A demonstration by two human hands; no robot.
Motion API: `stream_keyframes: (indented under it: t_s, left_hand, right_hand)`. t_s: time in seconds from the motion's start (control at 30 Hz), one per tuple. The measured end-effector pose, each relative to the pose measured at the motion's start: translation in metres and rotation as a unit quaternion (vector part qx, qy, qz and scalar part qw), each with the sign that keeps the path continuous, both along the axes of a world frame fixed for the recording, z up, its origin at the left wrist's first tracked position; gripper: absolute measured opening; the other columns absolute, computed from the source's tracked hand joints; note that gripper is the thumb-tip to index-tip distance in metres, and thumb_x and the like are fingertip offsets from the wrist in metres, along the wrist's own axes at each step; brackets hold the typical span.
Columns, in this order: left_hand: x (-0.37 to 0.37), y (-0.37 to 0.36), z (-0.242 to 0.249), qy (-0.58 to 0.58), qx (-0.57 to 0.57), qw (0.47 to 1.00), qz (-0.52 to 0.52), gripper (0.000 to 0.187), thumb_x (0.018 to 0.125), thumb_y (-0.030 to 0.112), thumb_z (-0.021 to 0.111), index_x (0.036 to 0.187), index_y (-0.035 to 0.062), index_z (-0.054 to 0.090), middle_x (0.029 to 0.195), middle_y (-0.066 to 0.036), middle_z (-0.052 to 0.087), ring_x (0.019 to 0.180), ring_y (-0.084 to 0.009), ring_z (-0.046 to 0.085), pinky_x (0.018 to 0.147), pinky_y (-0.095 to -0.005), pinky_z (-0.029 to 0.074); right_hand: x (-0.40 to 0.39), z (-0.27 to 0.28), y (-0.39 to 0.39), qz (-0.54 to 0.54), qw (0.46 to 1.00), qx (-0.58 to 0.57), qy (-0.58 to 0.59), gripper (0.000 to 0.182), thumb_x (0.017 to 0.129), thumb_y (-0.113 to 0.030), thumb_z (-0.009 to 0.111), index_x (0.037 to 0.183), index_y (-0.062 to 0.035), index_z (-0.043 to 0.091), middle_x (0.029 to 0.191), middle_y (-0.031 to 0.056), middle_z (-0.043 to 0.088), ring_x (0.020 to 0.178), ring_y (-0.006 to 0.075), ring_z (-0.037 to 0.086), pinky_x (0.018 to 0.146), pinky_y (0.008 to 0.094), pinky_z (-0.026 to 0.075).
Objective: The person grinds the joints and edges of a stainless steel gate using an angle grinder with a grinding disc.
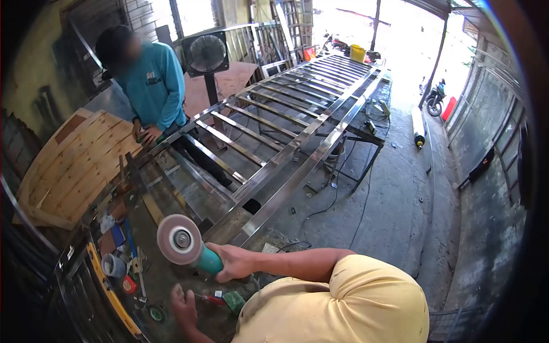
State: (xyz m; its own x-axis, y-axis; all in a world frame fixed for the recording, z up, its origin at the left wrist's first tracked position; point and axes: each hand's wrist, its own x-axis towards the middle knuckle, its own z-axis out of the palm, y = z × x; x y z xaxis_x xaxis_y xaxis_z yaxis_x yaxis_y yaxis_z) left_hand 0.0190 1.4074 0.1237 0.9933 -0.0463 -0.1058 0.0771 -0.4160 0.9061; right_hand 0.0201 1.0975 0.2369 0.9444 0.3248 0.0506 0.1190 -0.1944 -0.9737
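Note:
My right hand [233,261] is wrapped round the green body of an angle grinder [210,260]. The grinder's pinkish-brown disc [179,239] faces up over the cluttered bench. Lower down, my left hand [184,308] hangs over the bench with its fingers apart and nothing visible in them. Close beside it lies a green tool with a red part [233,300], partly hidden by my shirt. A long frame of shiny metal bars [274,128] stretches away in front of me.
A co-worker in a teal shirt [150,80] stands at the frame's left side, both hands near its edge. A yellow spirit level [111,291], a grey cup [114,265] and a tape measure [130,284] lie at left. Cables [337,197] trail on the floor. A fan [206,52] stands behind.

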Motion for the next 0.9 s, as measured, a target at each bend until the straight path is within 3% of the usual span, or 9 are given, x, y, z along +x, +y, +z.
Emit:
stream_keyframes:
  t_s: [0.1,0.2,0.3,0.4,0.5,0.6,0.7,0.77,0.9]
  left_hand:
    - [-0.024,0.012,-0.047,0.051,0.217,0.975,0.014,0.062,0.084,0.019,0.07,0.138,-0.0043,0.049,0.136,-0.026,0.055,0.128,-0.0383,0.054,0.108,-0.0442,0.043]
    - [-0.046,0.011,-0.074,0.053,0.311,0.949,-0.026,0.052,0.095,0.042,0.06,0.135,0.008,0.058,0.131,-0.019,0.063,0.119,-0.0367,0.059,0.1,-0.0514,0.046]
    - [-0.052,0.002,-0.091,0.157,0.253,0.955,-0.02,0.06,0.095,0.044,0.06,0.144,0.0118,0.049,0.137,-0.023,0.057,0.127,-0.0417,0.053,0.106,-0.0532,0.042]
    - [-0.049,0.006,-0.125,0.031,0.257,0.965,-0.038,0.063,0.079,0.02,0.072,0.135,-0.003,0.053,0.131,-0.027,0.057,0.122,-0.0437,0.054,0.105,-0.0477,0.044]
    - [-0.045,0.007,-0.124,0.028,0.3,0.953,-0.039,0.053,0.08,0.015,0.069,0.129,-0.0018,0.057,0.13,-0.026,0.057,0.121,-0.0438,0.054,0.103,-0.0492,0.044]
    - [-0.036,0.027,-0.149,0.14,0.317,0.935,-0.08,0.071,0.094,0.055,0.056,0.152,0.0177,0.041,0.144,-0.021,0.053,0.131,-0.038,0.052,0.118,-0.0509,0.027]
    - [-0.058,0.026,-0.148,-0.071,0.333,0.939,-0.042,0.045,0.081,0.009,0.065,0.125,-0.0001,0.06,0.129,-0.026,0.056,0.121,-0.0447,0.054,0.102,-0.05,0.045]
    - [-0.068,0.023,-0.145,-0.101,0.325,0.94,-0.012,0.038,0.08,0.005,0.062,0.119,0.0017,0.064,0.126,-0.025,0.057,0.115,-0.0452,0.055,0.099,-0.0504,0.046]
    - [-0.083,0.033,-0.155,-0.133,0.367,0.92,0.041,0.026,0.079,0.005,0.064,0.104,0.0034,0.066,0.11,-0.019,0.06,0.101,-0.0415,0.058,0.087,-0.052,0.048]
  right_hand:
    - [-0.015,-0.027,-0.017,-0.013,0.999,-0.026,0.044,0.08,0.065,-0.024,0.073,0.137,-0.0017,0.044,0.106,0.0191,0.063,0.1,0.0327,0.062,0.089,0.0414,0.048]
    - [-0.026,-0.047,-0.023,-0.033,0.994,-0.042,0.093,0.077,0.065,-0.026,0.072,0.134,-0.0017,0.047,0.103,0.0198,0.064,0.098,0.0339,0.063,0.087,0.0411,0.048]
    - [-0.031,-0.059,-0.024,-0.042,0.994,-0.015,0.103,0.077,0.066,-0.024,0.072,0.135,-0.0018,0.047,0.104,0.0176,0.063,0.098,0.0311,0.062,0.088,0.0402,0.048]
    - [-0.03,-0.049,-0.026,-0.011,0.994,-0.002,0.105,0.077,0.066,-0.024,0.071,0.135,-0.0021,0.047,0.107,0.016,0.063,0.1,0.0291,0.061,0.089,0.0395,0.047]
    - [-0.03,-0.045,-0.024,0.019,0.995,0.013,0.098,0.078,0.066,-0.023,0.071,0.137,-0.0016,0.046,0.107,0.0158,0.063,0.1,0.0287,0.061,0.089,0.0394,0.048]
    - [-0.037,-0.034,-0.024,0.035,0.995,0.002,0.095,0.077,0.068,-0.024,0.073,0.136,-0.003,0.046,0.107,0.0147,0.061,0.1,0.0256,0.059,0.089,0.038,0.047]
    - [-0.04,-0.04,-0.026,0.044,0.996,-0.007,0.074,0.078,0.068,-0.023,0.074,0.137,-0.0031,0.046,0.114,0.0142,0.061,0.105,0.0244,0.058,0.093,0.0372,0.046]
    - [-0.04,-0.045,-0.023,0.052,0.997,0.004,0.049,0.08,0.067,-0.021,0.073,0.139,0.0001,0.044,0.115,0.0171,0.063,0.105,0.0257,0.06,0.095,0.0366,0.047]
    - [-0.039,-0.04,-0.024,0.101,0.987,-0.011,0.12,0.076,0.067,-0.017,0.073,0.136,0.0001,0.046,0.112,0.0121,0.062,0.103,0.0216,0.059,0.093,0.0359,0.047]
